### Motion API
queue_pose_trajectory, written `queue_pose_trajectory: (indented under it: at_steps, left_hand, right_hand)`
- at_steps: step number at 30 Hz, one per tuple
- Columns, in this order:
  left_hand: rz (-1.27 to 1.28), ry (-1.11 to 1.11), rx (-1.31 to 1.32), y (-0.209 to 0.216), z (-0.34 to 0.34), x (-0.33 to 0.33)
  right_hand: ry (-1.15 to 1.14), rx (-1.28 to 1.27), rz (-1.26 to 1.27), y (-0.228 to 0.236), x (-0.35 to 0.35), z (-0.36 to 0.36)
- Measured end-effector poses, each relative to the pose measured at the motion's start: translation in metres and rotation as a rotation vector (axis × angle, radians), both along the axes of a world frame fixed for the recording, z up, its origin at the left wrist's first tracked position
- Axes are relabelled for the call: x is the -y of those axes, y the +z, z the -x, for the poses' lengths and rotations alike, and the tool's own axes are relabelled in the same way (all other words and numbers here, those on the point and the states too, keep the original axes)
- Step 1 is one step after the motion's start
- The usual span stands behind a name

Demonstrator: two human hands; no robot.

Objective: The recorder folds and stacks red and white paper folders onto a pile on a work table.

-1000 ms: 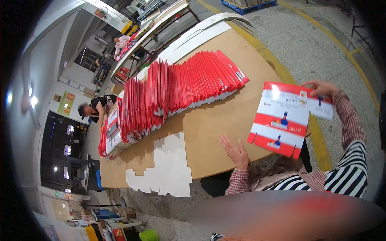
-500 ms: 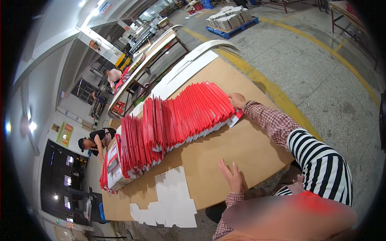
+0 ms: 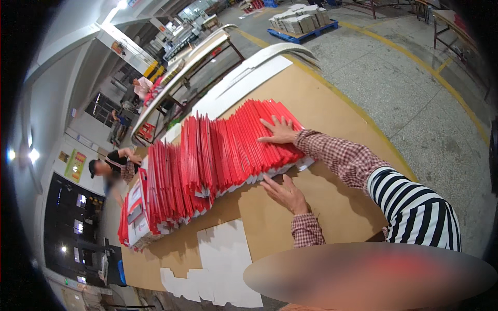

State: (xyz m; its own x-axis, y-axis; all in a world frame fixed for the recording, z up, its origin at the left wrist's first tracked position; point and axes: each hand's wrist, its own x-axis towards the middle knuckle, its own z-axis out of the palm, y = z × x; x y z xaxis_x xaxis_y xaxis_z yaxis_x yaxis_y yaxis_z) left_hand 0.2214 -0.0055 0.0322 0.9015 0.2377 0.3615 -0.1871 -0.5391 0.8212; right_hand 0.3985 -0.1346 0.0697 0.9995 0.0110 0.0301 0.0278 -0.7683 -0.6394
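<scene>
A long leaning row of thin, flat red pieces (image 3: 228, 145) with white lower edges lies across the brown-topped table (image 3: 332, 205); they look like folded cartons or bags, but I cannot tell which. My right hand (image 3: 280, 130) rests with fingers spread on the upper edges near the row's right end. Lower down, my left hand (image 3: 287, 196) has its fingers stretched out beside the white edges, holding nothing; whether it touches them I cannot tell. At the row's left end, a piece with a red, white and grey face (image 3: 136, 205) lies tilted.
White cut sheets (image 3: 223, 259) lie on the table's near side, and a larger white sheet (image 3: 259, 78) along its far side. A co-worker (image 3: 116, 168) in dark clothes stands at the left end. Beyond are a long table (image 3: 181, 72) and a blue pallet of stacks (image 3: 303, 36).
My right hand has moved left from the row's right end onto its top edges, fingers spreading. My left hand has come up and left toward the row. The co-worker has straightened somewhat.
</scene>
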Motion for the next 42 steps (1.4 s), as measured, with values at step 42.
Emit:
queue_pose_trajectory:
  at_steps: [42]
  left_hand:
    - [-0.315,0.092,0.050,-0.014,-0.026,-0.018]
  right_hand:
    - [0.502,0.468,-0.093,-0.043,0.018,0.292]
